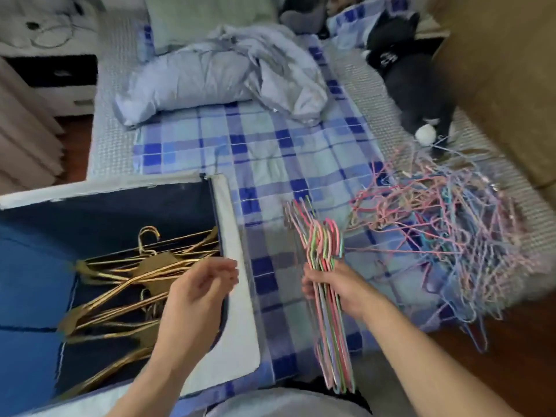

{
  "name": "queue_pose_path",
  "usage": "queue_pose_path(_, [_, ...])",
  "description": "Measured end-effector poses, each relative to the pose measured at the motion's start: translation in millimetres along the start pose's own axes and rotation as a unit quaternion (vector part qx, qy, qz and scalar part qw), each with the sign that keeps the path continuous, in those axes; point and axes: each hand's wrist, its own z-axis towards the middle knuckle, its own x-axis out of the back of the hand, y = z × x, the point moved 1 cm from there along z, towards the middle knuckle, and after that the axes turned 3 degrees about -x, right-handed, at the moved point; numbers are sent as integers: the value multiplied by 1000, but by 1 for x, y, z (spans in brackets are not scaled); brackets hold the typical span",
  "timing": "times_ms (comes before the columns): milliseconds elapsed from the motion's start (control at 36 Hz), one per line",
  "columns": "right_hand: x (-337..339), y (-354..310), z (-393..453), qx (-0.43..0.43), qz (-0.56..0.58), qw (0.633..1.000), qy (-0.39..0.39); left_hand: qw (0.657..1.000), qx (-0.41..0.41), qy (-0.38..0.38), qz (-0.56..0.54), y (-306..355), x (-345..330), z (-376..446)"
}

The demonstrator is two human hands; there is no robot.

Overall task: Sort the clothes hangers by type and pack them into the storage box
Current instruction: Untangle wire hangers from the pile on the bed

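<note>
A navy fabric storage box [234, 236] with pale rims stands open at the lower left of the bed; several gold hangers [120, 284] lie inside it. My right hand [337, 284] grips a neat bundle of thin coloured wire hangers [326, 296], pink, green and blue, hooks pointing away from me. My left hand [198, 287] hovers over the box's right rim, fingers loosely curled and holding nothing. A tangled heap of coloured wire hangers [445, 224] lies on the bed to the right.
A blue plaid blanket [270, 158] covers the bed, with a crumpled grey-blue duvet [216, 73] behind. A black and white cat [415, 82] lies at the far right beside the heap. Wooden floor [493, 356] shows at lower right, a white nightstand [60, 70] at the left.
</note>
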Motion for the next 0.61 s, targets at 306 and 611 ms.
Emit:
queue_pose_path(306, [73,-57,-91,126,-22,991,35,939,-8,-240,-245,116,-171,11])
queue_pose_path(611, [158,-45,-43,115,-252,960,-28,886,204,-268,-318,126,-288,67])
